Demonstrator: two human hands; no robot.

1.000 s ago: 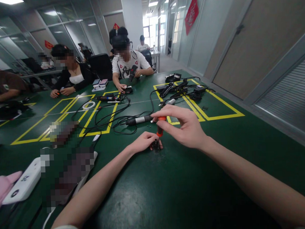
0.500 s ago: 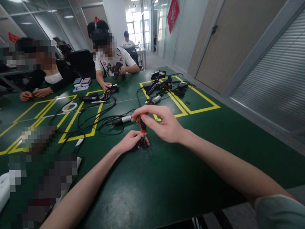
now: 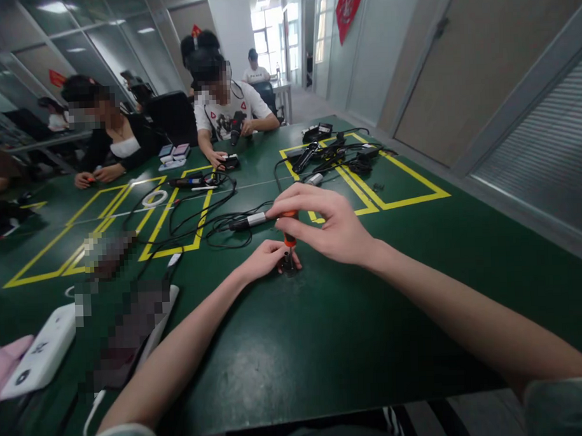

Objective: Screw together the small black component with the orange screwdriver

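Note:
My right hand (image 3: 327, 226) is closed round the top of an orange-handled screwdriver (image 3: 288, 236) that stands upright on the green table (image 3: 333, 344). Its tip meets a small dark part (image 3: 289, 266) lying on the table. My left hand (image 3: 266, 258) pinches that part from the left and holds it down. Most of the part is hidden by my fingers. Just behind my hands lies a black and silver tool (image 3: 247, 222) with a cable.
Tangled black cables (image 3: 196, 224) cross yellow taped rectangles. More tools and cables (image 3: 334, 154) sit at the back right. White devices (image 3: 38, 357) lie at the near left. Two people (image 3: 223, 115) sit working at the far side, others further left. The table edge runs along the right.
The view swung back to the right and my hands shifted slightly with it. Both hands keep the same hold on the screwdriver and the small part.

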